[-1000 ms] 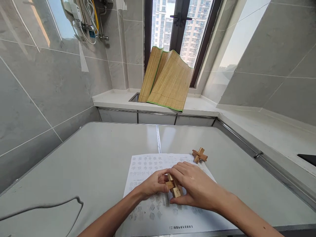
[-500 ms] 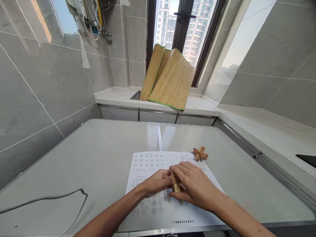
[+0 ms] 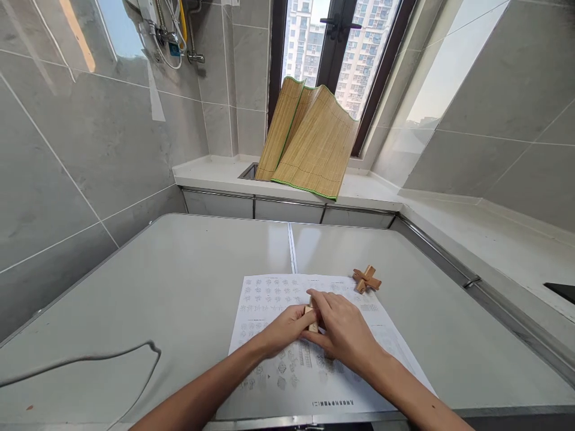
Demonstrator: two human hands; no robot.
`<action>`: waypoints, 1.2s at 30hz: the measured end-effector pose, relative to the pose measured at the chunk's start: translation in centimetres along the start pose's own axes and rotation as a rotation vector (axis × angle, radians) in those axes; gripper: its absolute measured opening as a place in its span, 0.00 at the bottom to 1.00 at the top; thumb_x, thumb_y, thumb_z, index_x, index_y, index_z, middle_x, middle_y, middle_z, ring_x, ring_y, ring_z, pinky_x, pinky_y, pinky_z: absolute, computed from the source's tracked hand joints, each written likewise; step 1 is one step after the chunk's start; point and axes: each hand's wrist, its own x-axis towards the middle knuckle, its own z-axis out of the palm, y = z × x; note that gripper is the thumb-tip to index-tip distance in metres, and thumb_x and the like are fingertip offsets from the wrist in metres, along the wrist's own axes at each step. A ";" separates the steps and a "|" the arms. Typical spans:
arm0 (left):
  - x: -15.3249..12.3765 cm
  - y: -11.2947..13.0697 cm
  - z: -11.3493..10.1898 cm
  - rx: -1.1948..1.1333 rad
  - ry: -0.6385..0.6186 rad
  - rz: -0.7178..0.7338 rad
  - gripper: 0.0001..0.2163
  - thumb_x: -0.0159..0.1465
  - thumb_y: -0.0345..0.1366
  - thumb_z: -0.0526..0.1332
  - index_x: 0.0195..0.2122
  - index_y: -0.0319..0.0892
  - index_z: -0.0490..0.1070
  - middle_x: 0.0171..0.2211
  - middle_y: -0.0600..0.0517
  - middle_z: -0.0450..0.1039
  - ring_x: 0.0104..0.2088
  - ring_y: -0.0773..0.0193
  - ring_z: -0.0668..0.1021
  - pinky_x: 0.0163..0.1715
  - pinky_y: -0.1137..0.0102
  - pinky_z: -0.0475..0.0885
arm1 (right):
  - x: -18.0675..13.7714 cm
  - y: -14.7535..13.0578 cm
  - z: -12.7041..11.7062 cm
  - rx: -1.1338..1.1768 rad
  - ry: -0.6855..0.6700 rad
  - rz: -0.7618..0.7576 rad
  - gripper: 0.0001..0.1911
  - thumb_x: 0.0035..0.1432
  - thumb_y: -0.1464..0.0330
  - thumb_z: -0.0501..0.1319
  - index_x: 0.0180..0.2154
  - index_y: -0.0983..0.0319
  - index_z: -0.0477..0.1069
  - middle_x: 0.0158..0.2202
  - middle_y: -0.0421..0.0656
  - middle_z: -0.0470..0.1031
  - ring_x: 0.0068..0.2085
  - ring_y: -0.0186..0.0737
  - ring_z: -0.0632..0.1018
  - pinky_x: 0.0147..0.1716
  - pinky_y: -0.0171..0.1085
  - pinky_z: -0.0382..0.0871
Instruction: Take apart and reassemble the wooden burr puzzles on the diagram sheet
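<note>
My left hand (image 3: 287, 329) and my right hand (image 3: 345, 328) meet over the printed sheet (image 3: 350, 389), fingers closed around small light wooden puzzle pieces (image 3: 313, 327). Only parts of the wood show between the fingertips; how the pieces fit together is hidden. The left thumb and fingers pinch from the left, while the right hand arches over the top with its thumb below. A bit of wood peeks out beneath the right palm. Beyond the right hand, a cross-shaped wooden interlocking puzzle (image 3: 367, 279) rests at the sheet's upper right edge.
The sheet carries rows of small diagrams and lies on a pale folding table (image 3: 202, 281) with a centre seam. A grey cord (image 3: 90, 359) runs over the table's left side. Behind are a white ledge (image 3: 377, 185), a leaning bamboo mat (image 3: 314, 143) and a window.
My right hand has shifted slightly left and turned over the wood. The block that stuck out between my hands is now more covered, with light end faces showing. The view has shifted slightly.
</note>
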 end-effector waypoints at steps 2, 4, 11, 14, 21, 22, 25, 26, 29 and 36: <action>0.0 0.2 0.0 0.000 0.008 0.031 0.21 0.69 0.53 0.60 0.28 0.40 0.68 0.26 0.55 0.70 0.29 0.66 0.70 0.35 0.69 0.65 | -0.5 0.5 -0.2 0.171 -0.025 0.028 0.37 0.61 0.59 0.70 0.65 0.54 0.55 0.50 0.49 0.77 0.47 0.54 0.80 0.44 0.51 0.76; 0.1 0.4 0.0 -0.043 0.019 0.066 0.21 0.70 0.54 0.59 0.36 0.38 0.73 0.32 0.50 0.76 0.31 0.64 0.75 0.38 0.67 0.69 | -1.2 1.2 -0.4 0.308 -0.021 0.080 0.38 0.65 0.57 0.66 0.68 0.50 0.50 0.62 0.50 0.69 0.54 0.53 0.78 0.49 0.51 0.77; 0.3 0.4 -0.5 -0.176 0.117 0.091 0.25 0.69 0.56 0.60 0.50 0.36 0.71 0.48 0.38 0.78 0.27 0.66 0.77 0.36 0.65 0.72 | -5.4 2.6 1.5 0.414 0.031 0.314 0.20 0.71 0.59 0.56 0.61 0.52 0.59 0.61 0.48 0.66 0.56 0.48 0.76 0.52 0.46 0.76; 0.4 0.3 -0.7 -0.177 0.130 0.109 0.25 0.69 0.57 0.60 0.50 0.36 0.70 0.48 0.39 0.78 0.27 0.66 0.77 0.37 0.64 0.71 | -6.5 2.6 2.2 0.404 -0.098 0.293 0.28 0.65 0.61 0.62 0.64 0.53 0.59 0.61 0.49 0.65 0.60 0.50 0.72 0.57 0.47 0.72; 0.4 0.2 -0.9 -0.067 0.187 0.088 0.26 0.68 0.61 0.58 0.45 0.38 0.67 0.38 0.47 0.76 0.22 0.71 0.71 0.29 0.69 0.64 | -6.7 2.4 2.4 0.480 -0.137 0.332 0.24 0.59 0.66 0.64 0.57 0.56 0.64 0.56 0.48 0.71 0.56 0.50 0.75 0.56 0.47 0.71; 0.4 0.2 -0.9 -0.058 0.182 0.090 0.26 0.68 0.61 0.57 0.44 0.38 0.66 0.37 0.49 0.75 0.22 0.72 0.69 0.28 0.69 0.63 | -6.6 2.4 2.3 0.501 -0.132 0.372 0.25 0.58 0.66 0.65 0.56 0.55 0.63 0.54 0.47 0.73 0.52 0.49 0.76 0.53 0.47 0.72; 0.5 0.1 -0.9 -0.047 0.145 0.089 0.26 0.67 0.62 0.57 0.42 0.40 0.65 0.33 0.52 0.73 0.21 0.73 0.65 0.26 0.70 0.62 | -6.0 2.5 1.6 0.540 -0.082 0.484 0.29 0.55 0.63 0.67 0.56 0.55 0.62 0.48 0.44 0.76 0.43 0.47 0.79 0.45 0.46 0.74; 0.4 0.1 -0.9 -0.040 0.125 0.081 0.26 0.67 0.63 0.57 0.42 0.40 0.66 0.32 0.53 0.72 0.20 0.73 0.63 0.26 0.71 0.62 | -5.8 2.7 1.2 0.546 -0.055 0.496 0.29 0.54 0.63 0.67 0.56 0.55 0.62 0.47 0.43 0.77 0.42 0.47 0.79 0.45 0.46 0.74; 0.1 0.4 -0.7 -0.002 0.059 0.032 0.27 0.67 0.62 0.57 0.45 0.39 0.68 0.29 0.57 0.67 0.20 0.74 0.58 0.25 0.71 0.61 | -5.3 3.3 -0.1 0.534 0.007 0.489 0.30 0.55 0.61 0.68 0.57 0.53 0.62 0.41 0.40 0.76 0.38 0.46 0.79 0.44 0.45 0.73; -0.6 1.0 -0.4 0.014 -0.050 -0.078 0.28 0.69 0.64 0.53 0.48 0.40 0.67 0.25 0.61 0.56 0.22 0.72 0.56 0.23 0.74 0.55 | -5.2 5.3 -1.0 0.605 -0.128 0.475 0.28 0.52 0.64 0.69 0.53 0.54 0.62 0.30 0.32 0.70 0.32 0.43 0.77 0.37 0.42 0.73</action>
